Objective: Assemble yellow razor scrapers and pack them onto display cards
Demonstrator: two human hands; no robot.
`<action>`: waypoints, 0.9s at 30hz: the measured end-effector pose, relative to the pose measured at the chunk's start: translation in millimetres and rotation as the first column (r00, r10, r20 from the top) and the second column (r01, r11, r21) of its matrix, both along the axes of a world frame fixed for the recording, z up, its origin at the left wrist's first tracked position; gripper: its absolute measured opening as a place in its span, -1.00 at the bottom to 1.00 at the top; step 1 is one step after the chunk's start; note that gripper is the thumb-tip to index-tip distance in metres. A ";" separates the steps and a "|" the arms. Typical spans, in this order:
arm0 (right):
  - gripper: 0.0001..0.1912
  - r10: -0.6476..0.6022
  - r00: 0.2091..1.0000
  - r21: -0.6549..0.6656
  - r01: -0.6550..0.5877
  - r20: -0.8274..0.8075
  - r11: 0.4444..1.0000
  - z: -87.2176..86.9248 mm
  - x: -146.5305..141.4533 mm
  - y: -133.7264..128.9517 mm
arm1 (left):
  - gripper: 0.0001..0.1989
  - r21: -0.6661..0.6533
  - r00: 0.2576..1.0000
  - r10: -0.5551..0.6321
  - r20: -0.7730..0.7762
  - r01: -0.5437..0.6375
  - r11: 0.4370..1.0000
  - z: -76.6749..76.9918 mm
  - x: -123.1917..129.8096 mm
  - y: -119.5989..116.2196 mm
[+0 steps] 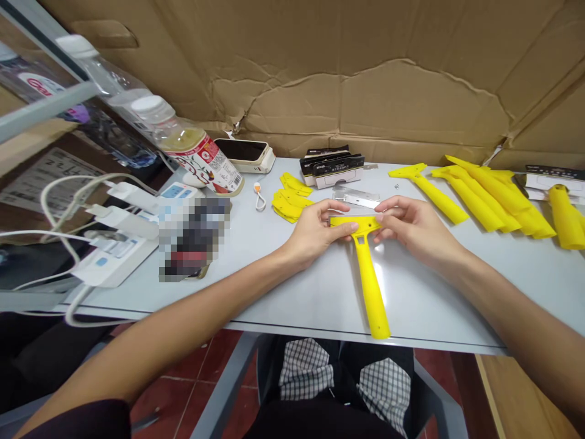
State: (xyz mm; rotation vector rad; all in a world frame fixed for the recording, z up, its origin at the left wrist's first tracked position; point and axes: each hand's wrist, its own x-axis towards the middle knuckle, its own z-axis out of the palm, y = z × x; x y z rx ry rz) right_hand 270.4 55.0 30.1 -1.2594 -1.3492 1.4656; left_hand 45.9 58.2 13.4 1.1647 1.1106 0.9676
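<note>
A yellow scraper handle (371, 286) lies near the table's front edge, its wide head away from me. My left hand (315, 230) pinches the head's left end, thumb on top. At the right end my right hand (409, 227) has its thumb and fingers closed on the head. A thin metal blade (351, 214) runs along the head's far edge between my hands. Just beyond are clear strips with metal blades (357, 196). Yellow flat pieces (291, 201) are stacked to the left. Small black and white boxes (336, 169) stand behind.
Several yellow handles (493, 195) lie on the right, near another box (555, 180). On the left are a power strip (114, 259) with cables, a pixelated item (194, 241), a bottle (205, 160), a white-cased device (247, 154) and a small white loop (260, 200). Cardboard (365, 97) stands behind.
</note>
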 end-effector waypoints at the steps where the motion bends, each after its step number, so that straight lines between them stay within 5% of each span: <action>1: -0.65 0.004 1.000 0.004 -0.004 0.008 1.000 0.2 -0.3 -0.3 | -0.63 0.005 1.000 -0.002 -0.004 0.002 1.000 -0.2 -0.4 0.0; 10: -0.60 -0.042 0.998 -0.016 0.041 -0.039 0.999 -0.6 -2.9 -2.6 | -0.54 -0.031 0.999 0.011 0.040 -0.010 0.999 -1.7 0.8 -2.0; 17: -0.65 -0.094 0.984 -0.032 0.090 -0.153 0.995 4.8 -1.4 0.7 | -0.88 -0.199 0.979 -0.001 0.204 0.043 0.979 -1.3 -5.1 4.0; 27: -0.65 -0.093 0.979 -0.026 0.090 -0.182 0.996 2.5 0.9 3.1 | -0.87 -0.241 0.977 0.002 0.215 0.051 0.969 1.0 -10.2 8.4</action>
